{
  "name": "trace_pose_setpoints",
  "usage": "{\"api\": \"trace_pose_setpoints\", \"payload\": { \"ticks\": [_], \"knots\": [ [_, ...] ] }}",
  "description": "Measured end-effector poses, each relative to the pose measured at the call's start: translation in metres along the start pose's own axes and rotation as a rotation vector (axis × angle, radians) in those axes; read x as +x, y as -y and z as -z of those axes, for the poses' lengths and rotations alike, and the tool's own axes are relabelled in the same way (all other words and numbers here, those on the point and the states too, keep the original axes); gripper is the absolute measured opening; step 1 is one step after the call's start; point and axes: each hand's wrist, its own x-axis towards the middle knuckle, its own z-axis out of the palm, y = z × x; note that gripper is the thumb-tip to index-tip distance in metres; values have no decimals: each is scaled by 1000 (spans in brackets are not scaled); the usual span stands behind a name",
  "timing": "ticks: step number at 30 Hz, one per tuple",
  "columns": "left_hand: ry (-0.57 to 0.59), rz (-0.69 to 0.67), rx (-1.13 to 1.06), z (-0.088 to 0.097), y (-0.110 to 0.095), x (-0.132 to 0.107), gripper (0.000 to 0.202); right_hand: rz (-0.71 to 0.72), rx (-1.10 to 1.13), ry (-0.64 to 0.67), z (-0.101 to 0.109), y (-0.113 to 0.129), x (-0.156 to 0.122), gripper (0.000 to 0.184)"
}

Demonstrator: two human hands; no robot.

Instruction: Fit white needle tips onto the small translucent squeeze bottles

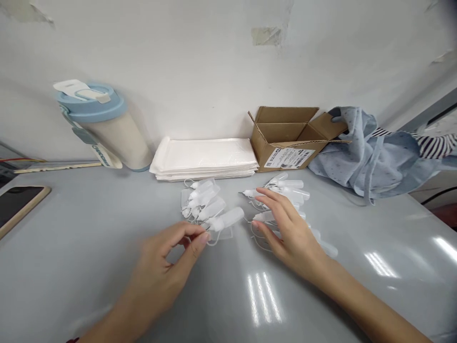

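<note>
My left hand (171, 262) is closed, with thumb and index finger pinched at the thin tip of a small translucent needle-tip squeeze bottle (228, 218). The bottle's body points up and right, and a tethered cap loop hangs under it. Just behind lies a loose group of similar bottles (203, 194), with clear plastic pieces around them. My right hand (285, 224) hovers over a second pile of these bottles (298, 194), its thumb and fingers apart. It partly covers that pile. Whether its thumb tip touches a bottle, I cannot tell.
Against the wall lie a stack of white packets (205, 157) and an open cardboard box (285, 138). A blue-lidded tumbler (110, 128) stands at the back left, a phone (21, 205) lies at the left edge. Blue patterned cloth (371, 157) is heaped at the right.
</note>
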Motion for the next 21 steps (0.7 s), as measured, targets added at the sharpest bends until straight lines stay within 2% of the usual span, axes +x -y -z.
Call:
{"api": "trace_pose_setpoints", "payload": {
  "ticks": [4, 8, 13, 17, 21],
  "knots": [
    [-56, 213, -79, 3, 6, 9, 30, 55, -252, 140, -7, -10, 1, 37],
    [-44, 272, -199, 4, 15, 15, 31, 10, -330, 270, -10, -11, 2, 42],
    [-42, 325, -514, 7, 16, 17, 25, -51, -341, 327, -9, -9, 4, 49],
    [-35, 378, -766, 6, 14, 20, 23, -52, -326, 308, -8, -10, 5, 49],
    [-16, 470, -852, 4, 15, 22, 19, -22, -285, 214, -8, -14, 7, 41]
  ]
}}
